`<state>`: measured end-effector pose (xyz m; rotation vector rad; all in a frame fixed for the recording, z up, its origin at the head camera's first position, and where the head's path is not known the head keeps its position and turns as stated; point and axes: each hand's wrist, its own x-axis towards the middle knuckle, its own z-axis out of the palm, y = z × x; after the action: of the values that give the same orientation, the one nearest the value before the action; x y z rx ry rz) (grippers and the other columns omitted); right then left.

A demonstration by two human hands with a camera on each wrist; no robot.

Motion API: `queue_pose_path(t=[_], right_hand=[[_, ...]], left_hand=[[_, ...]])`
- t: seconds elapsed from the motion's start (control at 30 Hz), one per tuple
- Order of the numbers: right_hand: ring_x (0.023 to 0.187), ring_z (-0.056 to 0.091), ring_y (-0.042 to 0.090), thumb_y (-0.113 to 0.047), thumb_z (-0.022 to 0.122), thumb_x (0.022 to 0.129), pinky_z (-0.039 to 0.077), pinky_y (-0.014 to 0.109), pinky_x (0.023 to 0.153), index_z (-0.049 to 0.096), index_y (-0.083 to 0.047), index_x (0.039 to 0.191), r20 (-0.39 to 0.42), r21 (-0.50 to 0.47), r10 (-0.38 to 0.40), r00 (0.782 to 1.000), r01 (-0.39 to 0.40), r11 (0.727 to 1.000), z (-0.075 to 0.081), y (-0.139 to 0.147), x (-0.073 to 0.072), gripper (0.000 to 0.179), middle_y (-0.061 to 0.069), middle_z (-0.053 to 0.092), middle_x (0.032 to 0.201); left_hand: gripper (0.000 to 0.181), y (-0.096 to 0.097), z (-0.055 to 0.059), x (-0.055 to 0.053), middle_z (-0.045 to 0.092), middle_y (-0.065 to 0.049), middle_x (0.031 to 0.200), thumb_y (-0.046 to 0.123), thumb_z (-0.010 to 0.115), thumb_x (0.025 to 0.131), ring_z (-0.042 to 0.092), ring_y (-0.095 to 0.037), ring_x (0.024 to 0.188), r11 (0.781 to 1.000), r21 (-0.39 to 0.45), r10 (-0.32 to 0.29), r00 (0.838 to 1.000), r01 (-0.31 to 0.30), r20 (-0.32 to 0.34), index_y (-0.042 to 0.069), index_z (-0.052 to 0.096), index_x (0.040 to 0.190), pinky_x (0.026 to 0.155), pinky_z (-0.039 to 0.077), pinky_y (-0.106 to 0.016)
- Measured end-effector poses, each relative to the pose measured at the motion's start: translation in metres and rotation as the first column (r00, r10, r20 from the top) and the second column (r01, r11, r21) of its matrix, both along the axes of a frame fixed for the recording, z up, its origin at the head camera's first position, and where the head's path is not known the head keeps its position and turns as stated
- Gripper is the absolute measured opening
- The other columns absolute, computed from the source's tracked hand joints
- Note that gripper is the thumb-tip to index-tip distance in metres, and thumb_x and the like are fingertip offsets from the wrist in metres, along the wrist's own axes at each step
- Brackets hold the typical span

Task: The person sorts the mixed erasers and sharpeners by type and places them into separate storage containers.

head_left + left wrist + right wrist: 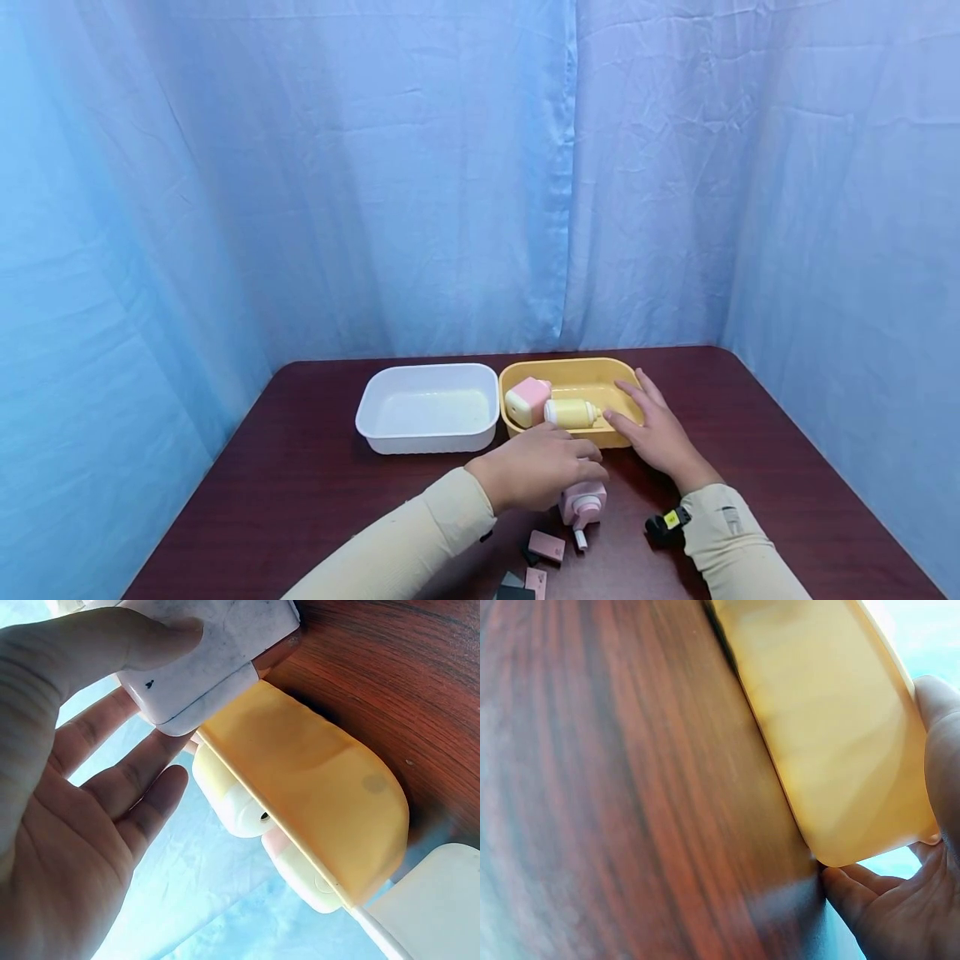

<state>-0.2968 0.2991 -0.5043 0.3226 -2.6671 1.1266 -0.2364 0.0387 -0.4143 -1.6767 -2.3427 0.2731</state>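
Observation:
My left hand [536,468] holds a pale pink pump bottle [582,502] just in front of the yellow basket [577,367]. In the left wrist view the thumb lies across the pale side of the bottle [225,652], with fingers behind it. Its nozzle points toward me in the head view. My right hand [663,437] grips the right end of the yellow basket, thumb over the front rim and fingers spread around the corner. Inside that basket lie a yellow bottle [572,413] with a white base and a pink and cream block-shaped container [529,400].
A white basket [427,437] stands directly left of the yellow one. Near the table's front lie small pink boxes [547,547] and dark flat pieces [516,592]. Blue curtains [450,183] surround the table on the back and sides.

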Motion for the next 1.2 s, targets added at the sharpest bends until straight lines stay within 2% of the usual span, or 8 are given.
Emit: queue_pose_path(t=[0.37, 0.7, 1.0, 1.2], right_hand=[[0.153, 0.021, 0.053, -0.045, 0.067, 0.1, 0.028, 0.074, 0.113, 0.046, -0.007, 0.155, -0.013, 0.001, 0.0, 1.0, 0.0, 1.0, -0.0025, 0.0008, -0.0019, 0.069, 0.021, 0.01, 0.173], [0.153, 0.021, 0.053, -0.044, 0.067, 0.1, 0.028, 0.073, 0.113, 0.046, -0.006, 0.155, -0.011, 0.006, 0.0, 1.0, 0.0, 1.0, -0.003, 0.001, -0.0025, 0.069, 0.021, 0.01, 0.172], [0.153, 0.021, 0.052, -0.044, 0.067, 0.1, 0.028, 0.074, 0.114, 0.046, -0.007, 0.155, -0.013, 0.002, 0.0, 1.0, 0.0, 1.0, -0.0043, 0.0007, -0.0025, 0.069, 0.021, 0.01, 0.173], [0.153, 0.021, 0.052, -0.046, 0.066, 0.1, 0.028, 0.074, 0.113, 0.046, -0.008, 0.155, -0.008, 0.011, -0.004, 1.0, 0.004, 1.0, -0.0043, 0.0008, -0.0028, 0.069, 0.02, 0.009, 0.173]], left_hand=[[0.05, -0.0002, 0.0018, -0.001, 0.068, 0.014, 0.12, 0.014, 0.082, 0.084, 0.066, -0.005, 0.103, 0.999, -0.024, 0.035, 0.999, -0.035, -0.008, 0.033, 0.071, 0.128, 0.092, 0.054, -0.026], [0.051, -0.0013, 0.0, -0.0012, 0.069, 0.016, 0.124, 0.029, 0.086, 0.082, 0.067, -0.006, 0.108, 0.997, -0.037, 0.061, 0.998, -0.062, -0.024, 0.033, 0.07, 0.13, 0.096, 0.053, -0.026], [0.053, -0.0033, 0.0018, -0.0003, 0.069, 0.016, 0.121, 0.032, 0.087, 0.081, 0.067, -0.006, 0.107, 0.996, -0.041, 0.083, 0.996, -0.083, -0.015, 0.035, 0.069, 0.131, 0.098, 0.053, -0.029], [0.055, -0.0041, 0.003, 0.0001, 0.068, 0.017, 0.122, 0.036, 0.087, 0.08, 0.066, -0.006, 0.108, 0.994, -0.047, 0.099, 0.995, -0.099, -0.011, 0.038, 0.068, 0.132, 0.095, 0.052, -0.033]])
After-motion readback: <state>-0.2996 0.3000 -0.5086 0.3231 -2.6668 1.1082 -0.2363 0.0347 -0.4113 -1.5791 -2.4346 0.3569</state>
